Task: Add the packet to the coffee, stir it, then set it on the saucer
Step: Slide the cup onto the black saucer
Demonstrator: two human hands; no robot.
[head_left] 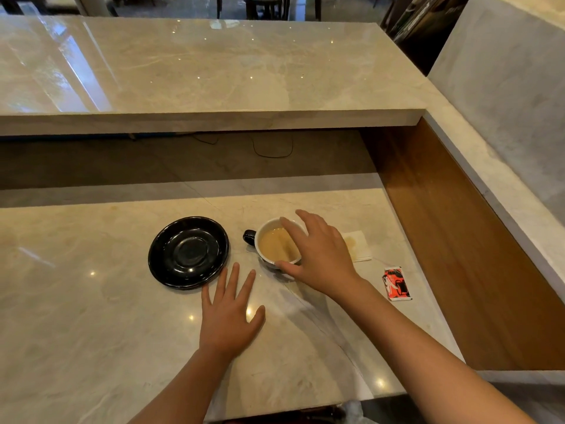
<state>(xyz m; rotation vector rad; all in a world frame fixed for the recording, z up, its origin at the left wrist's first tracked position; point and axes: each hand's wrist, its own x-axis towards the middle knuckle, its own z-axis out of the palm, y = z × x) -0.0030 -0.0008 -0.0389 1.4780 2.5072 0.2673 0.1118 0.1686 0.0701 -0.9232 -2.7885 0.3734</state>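
A black cup with a white inside stands on the marble counter, holding pale brown coffee. My right hand reaches over it from the right, thumb against the near wall and fingers over the far rim, clasping it. A pale streak in the coffee may be a stirrer; I cannot tell. The black saucer lies just left of the cup, with nothing on it. A red and black packet lies flat to the right of my right wrist. My left hand rests flat on the counter, fingers spread, just below the saucer.
A stained white napkin lies behind my right hand. A raised marble shelf overhangs the back of the counter. A brown wooden panel walls the right side. The counter's front edge is near my elbows.
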